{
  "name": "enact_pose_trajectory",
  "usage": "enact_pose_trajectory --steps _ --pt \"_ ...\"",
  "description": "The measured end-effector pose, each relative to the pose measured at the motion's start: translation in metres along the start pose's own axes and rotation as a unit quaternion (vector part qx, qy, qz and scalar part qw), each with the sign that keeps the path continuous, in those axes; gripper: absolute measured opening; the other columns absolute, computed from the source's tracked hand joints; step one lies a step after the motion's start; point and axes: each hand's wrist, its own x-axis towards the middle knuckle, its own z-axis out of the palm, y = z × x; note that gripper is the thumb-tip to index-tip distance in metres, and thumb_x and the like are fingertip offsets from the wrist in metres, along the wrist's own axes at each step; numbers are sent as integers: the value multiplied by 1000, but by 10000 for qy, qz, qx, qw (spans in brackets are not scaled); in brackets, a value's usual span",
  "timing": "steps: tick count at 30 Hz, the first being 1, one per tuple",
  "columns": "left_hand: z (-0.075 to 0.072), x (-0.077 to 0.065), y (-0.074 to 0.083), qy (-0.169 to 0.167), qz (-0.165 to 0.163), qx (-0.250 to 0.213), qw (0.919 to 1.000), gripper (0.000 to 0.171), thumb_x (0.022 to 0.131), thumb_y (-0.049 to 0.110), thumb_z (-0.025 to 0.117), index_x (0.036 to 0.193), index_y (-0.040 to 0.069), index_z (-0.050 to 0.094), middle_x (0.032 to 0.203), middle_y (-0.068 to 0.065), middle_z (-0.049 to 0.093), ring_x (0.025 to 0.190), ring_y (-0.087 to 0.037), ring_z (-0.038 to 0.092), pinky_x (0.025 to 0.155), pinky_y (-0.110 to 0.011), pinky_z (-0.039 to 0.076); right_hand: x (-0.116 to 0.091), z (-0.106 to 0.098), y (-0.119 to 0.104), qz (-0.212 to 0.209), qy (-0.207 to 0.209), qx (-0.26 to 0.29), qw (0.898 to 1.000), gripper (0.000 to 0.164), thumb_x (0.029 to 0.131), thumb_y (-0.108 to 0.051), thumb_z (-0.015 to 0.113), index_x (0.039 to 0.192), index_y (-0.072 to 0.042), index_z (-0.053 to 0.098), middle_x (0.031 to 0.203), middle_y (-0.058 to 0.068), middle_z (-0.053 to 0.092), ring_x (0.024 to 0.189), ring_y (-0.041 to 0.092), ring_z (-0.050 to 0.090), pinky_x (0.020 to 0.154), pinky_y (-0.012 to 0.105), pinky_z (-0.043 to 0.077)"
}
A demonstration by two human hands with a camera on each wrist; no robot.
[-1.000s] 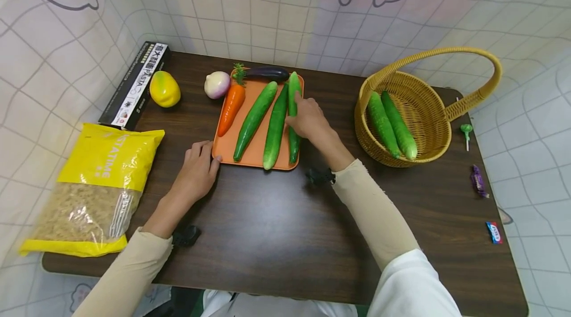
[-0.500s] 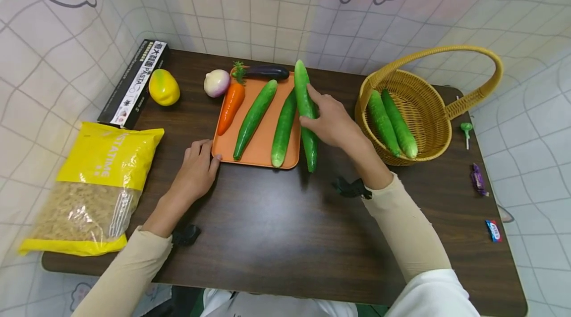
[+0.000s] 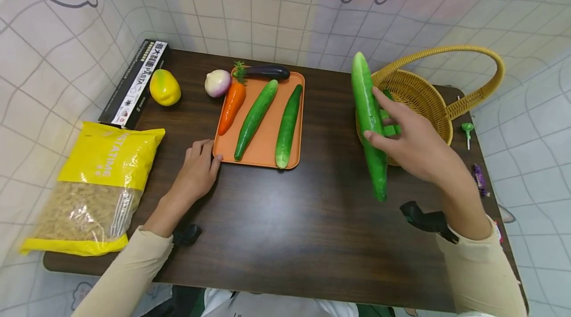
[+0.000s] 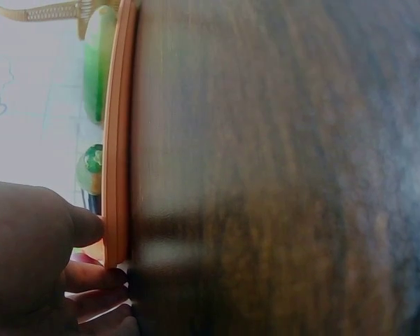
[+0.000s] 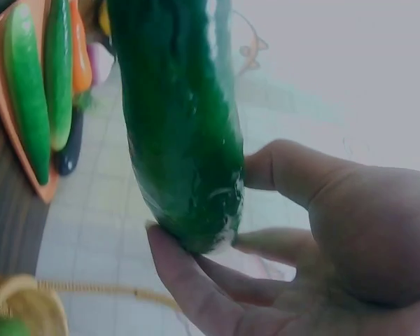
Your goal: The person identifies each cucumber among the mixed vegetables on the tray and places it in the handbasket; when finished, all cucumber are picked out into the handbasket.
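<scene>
In the head view my right hand (image 3: 417, 141) holds a long green cucumber (image 3: 369, 123) between thumb and fingers, raised in front of the wicker basket (image 3: 430, 91). The right wrist view shows the thumb and fingers around one end of this cucumber (image 5: 185, 133). My left hand (image 3: 196, 170) grips the near left corner of the orange tray (image 3: 263, 160), thumb and fingers on either side of it in the left wrist view. On the tray lie two cucumbers (image 3: 256, 119) and an orange carrot (image 3: 232, 107). A dark eggplant (image 3: 267, 72) lies along its far edge.
An onion (image 3: 217, 83) sits left of the tray, and a yellow pepper (image 3: 165, 88) beside a black pasta box (image 3: 134, 84). A yellow pasta bag (image 3: 95, 188) fills the left side. The basket's tall handle arches up; a green lollipop (image 3: 467, 127) and purple candy (image 3: 480, 180) lie right.
My right hand has lifted the rightmost cucumber off the tray and carried it right to the basket. The middle cucumber has shifted slightly on the tray. The left hand has stayed put.
</scene>
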Motion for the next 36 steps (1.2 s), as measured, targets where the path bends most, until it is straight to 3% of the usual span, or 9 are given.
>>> enact_pose_trajectory --steps 7,13,17,20,25,28,36 --pt "1 1 -1 17 16 -4 10000 57 108 28 46 151 -5 30 151 -23 25 133 -40 26 107 -55 34 -42 -11 25 276 31 -683 9973 82 99 -35 63 160 -37 9 147 18 39 118 37 54 80 52 51" --pt "0 1 -2 82 39 -14 10000 56 108 27 46 151 -5 31 150 -23 25 133 -40 26 107 -55 33 -45 -22 56 403 -3 -927 9949 82 100 -31 63 162 -27 9 140 23 44 114 40 53 79 56 47" --pt "1 1 -1 43 28 -11 10000 56 108 27 46 151 -5 31 150 -23 25 133 -40 26 107 -56 33 -31 -38 84 644 -296 -1102 9914 83 101 -29 61 162 -17 6 129 28 50 106 41 58 78 55 49" --pt "1 1 -1 24 13 -12 10000 56 108 28 45 151 -4 30 151 -23 25 134 -40 25 107 -56 33 -15 -52 105 852 -641 -1209 9869 82 102 -30 59 161 -12 5 130 34 50 105 46 59 82 59 48" --pt "1 1 -2 68 20 -12 10000 56 108 28 45 151 -4 31 151 -23 25 134 -39 26 107 -56 34 16 -70 134 1061 -1235 -1221 9791 80 104 -32 56 160 -6 6 148 39 30 121 55 46 94 68 37" --pt "1 1 -2 79 36 -16 10000 55 108 27 45 151 -4 31 150 -23 26 134 -39 26 107 -55 33 34 -72 147 987 -1527 -1144 9767 77 104 -30 56 159 -1 10 148 41 28 126 57 39 96 69 34" --pt "2 1 -2 88 38 -42 9999 54 108 27 45 150 -5 32 150 -23 26 135 -40 25 108 -55 32 72 -71 162 1278 -2065 -729 9673 74 106 -23 52 156 7 7 148 44 21 121 57 46 85 57 52"
